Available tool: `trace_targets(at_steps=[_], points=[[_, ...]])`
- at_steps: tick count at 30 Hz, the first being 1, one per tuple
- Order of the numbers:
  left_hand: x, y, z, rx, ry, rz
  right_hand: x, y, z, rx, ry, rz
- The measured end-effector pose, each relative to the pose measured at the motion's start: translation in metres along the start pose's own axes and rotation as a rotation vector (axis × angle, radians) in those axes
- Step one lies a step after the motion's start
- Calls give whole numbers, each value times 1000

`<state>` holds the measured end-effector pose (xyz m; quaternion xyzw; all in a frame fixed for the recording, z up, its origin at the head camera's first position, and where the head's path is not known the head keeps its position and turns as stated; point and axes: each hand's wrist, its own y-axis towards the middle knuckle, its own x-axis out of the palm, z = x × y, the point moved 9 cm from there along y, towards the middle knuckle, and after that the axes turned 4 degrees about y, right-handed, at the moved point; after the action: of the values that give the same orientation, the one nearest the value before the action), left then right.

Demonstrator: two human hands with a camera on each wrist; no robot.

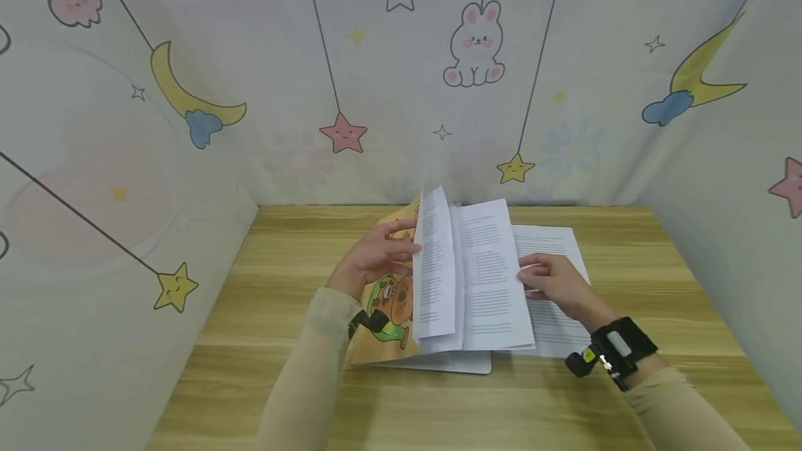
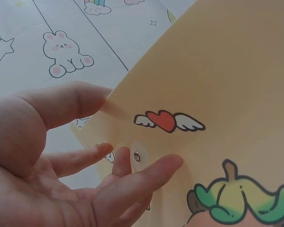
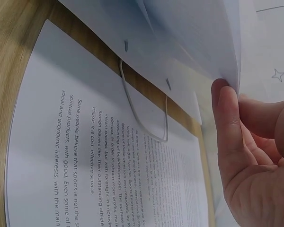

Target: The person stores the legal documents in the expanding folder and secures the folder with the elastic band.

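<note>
An orange folder (image 1: 376, 346) with cartoon drawings lies open on the table. Several printed sheets (image 1: 495, 277) stand partly raised over it. Near the folder's cover (image 2: 227, 85), beside the left edges of the lifted pages, is my left hand (image 1: 382, 252); its fingers are spread and its thumb tip meets the cover's edge. My right hand (image 1: 554, 284) pinches the right edge of the sheets between thumb and fingers. In the right wrist view, a thin white fastener strip (image 3: 128, 94) loops out below the raised sheets, over a loose printed page (image 3: 52, 142).
The loose page (image 1: 564, 333) lies flat on the wooden table (image 1: 282, 284), right of the folder and partly beneath the raised sheets. A patterned white curtain (image 1: 401, 75) closes off the back and both sides.
</note>
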<state>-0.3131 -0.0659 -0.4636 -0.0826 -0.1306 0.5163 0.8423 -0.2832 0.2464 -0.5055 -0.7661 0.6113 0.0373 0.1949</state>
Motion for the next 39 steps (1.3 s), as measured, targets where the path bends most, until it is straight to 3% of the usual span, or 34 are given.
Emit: trace_targets(at_steps=[20, 39], points=[[-1, 0, 0, 15, 25, 13, 19, 6, -8, 15, 26, -42], [0, 1, 0, 13, -2, -1, 34, 14, -11, 11, 12, -33]])
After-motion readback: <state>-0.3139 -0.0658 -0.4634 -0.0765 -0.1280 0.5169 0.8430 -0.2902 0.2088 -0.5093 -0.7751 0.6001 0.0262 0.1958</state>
